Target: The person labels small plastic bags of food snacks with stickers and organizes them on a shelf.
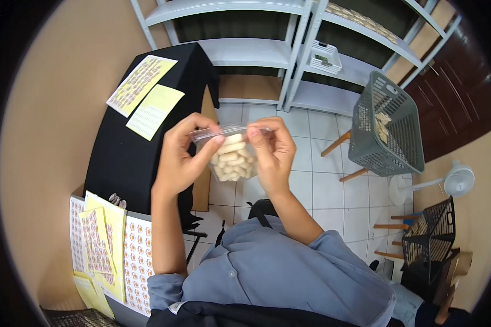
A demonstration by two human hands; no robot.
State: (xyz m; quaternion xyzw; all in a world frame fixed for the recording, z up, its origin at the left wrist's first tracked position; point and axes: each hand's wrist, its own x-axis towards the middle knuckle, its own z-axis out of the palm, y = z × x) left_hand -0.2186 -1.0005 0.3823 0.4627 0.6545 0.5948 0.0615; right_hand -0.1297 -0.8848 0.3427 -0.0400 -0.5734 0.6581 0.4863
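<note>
In front of my chest I hold up a small clear zip bag (235,158) filled with several pale, cream-coloured, finger-shaped pieces. My left hand (186,150) pinches the bag's top strip at its left corner, thumb in front. The right corner of the same strip is between the thumb and fingers of my right hand (274,150). The pieces fill the lower part of the bag, below the zip strip.
A black-covered table (114,147) with yellow sticker sheets (155,111) stands to the left. More sticker sheets (139,256) lie nearer. Grey shelves (245,52) line the back. On the right are a green basket (387,147), a white fan (458,180) and a black crate (428,240).
</note>
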